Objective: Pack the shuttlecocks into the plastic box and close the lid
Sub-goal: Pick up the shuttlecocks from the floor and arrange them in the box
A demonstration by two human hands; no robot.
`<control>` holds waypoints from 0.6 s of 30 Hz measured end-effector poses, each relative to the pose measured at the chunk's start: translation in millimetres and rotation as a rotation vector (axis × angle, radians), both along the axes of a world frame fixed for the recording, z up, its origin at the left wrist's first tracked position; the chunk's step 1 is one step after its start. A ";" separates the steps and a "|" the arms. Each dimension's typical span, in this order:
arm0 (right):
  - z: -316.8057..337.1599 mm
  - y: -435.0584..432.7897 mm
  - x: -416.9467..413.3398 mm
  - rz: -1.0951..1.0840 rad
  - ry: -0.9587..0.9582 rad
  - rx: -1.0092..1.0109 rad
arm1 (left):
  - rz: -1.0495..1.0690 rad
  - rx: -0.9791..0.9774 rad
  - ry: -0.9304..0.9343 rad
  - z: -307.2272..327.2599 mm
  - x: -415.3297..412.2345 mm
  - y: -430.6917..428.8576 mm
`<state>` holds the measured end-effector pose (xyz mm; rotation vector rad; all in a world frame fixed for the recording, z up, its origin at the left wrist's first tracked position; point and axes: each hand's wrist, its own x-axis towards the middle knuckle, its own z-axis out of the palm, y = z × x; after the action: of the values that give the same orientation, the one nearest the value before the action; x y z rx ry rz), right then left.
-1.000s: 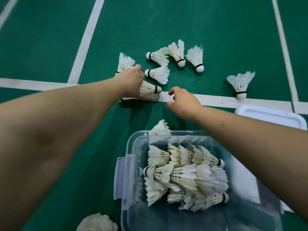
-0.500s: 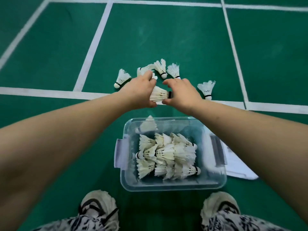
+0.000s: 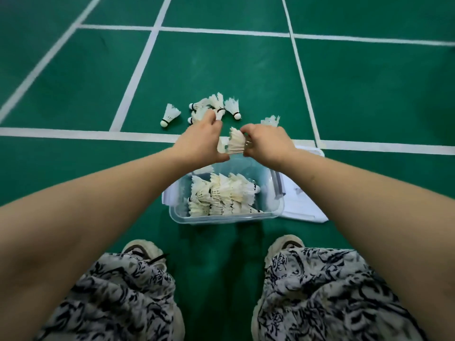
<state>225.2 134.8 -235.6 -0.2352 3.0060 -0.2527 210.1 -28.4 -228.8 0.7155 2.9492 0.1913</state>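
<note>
A clear plastic box (image 3: 222, 219) stands open on the green floor, holding several white shuttlecocks (image 3: 221, 193). Above its far edge my right hand (image 3: 267, 143) grips a shuttlecock (image 3: 235, 141) by its cork end. My left hand (image 3: 202, 143) is curled beside it and holds another shuttlecock (image 3: 221, 145), mostly hidden behind the fingers. Several loose shuttlecocks (image 3: 219, 107) lie on the floor beyond my hands, one (image 3: 169, 115) apart to the left and one (image 3: 270, 120) behind my right hand. The white lid (image 3: 302, 207) lies to the right of the box.
White court lines (image 3: 73, 134) cross the green floor. My two shoes (image 3: 142, 249) and patterned trouser legs (image 3: 332, 291) are just in front of the box.
Both hands rose from the floor with shuttlecocks and came back toward the box. My head lifted, so the box now looks smaller and my legs show.
</note>
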 end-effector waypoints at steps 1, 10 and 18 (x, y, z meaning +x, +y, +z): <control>-4.5 4.4 6.5 -0.020 -0.029 0.009 | 0.021 0.004 -0.013 -2.3 4.8 -1.2; -47.8 24.7 16.1 -0.044 -0.172 0.077 | 0.172 0.184 -0.232 -35.7 20.9 1.8; -94.5 9.0 -9.6 0.063 -0.265 0.206 | 0.296 0.343 -0.419 -86.1 30.5 3.6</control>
<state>215.6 143.8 -330.1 -0.2541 2.7303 0.0304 240.6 -24.8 -314.9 0.2186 2.6184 0.7809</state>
